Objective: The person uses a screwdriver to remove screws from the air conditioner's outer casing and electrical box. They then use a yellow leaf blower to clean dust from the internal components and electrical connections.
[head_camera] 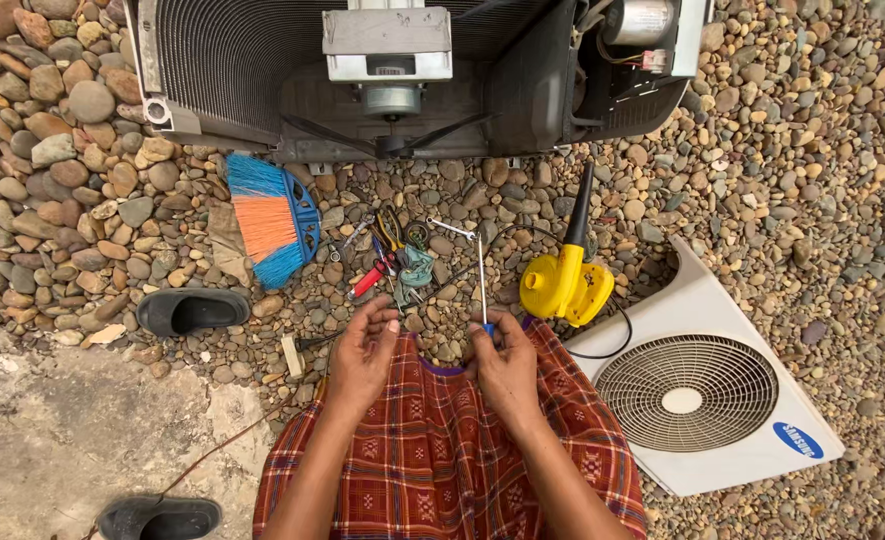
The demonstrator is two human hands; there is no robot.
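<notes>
Head view. The right hand [507,365] pinches the blue handle of a screwdriver [482,285], whose shaft stands away from the body toward the tool pile [392,262]. The left hand [365,350] sits just beside it, fingers curled; whether it pinches anything cannot be told. The right hand is nearer the tool. The driver's tip blurs against gravel [812,180]; the opened unit [402,70] is cut off above.
</notes>
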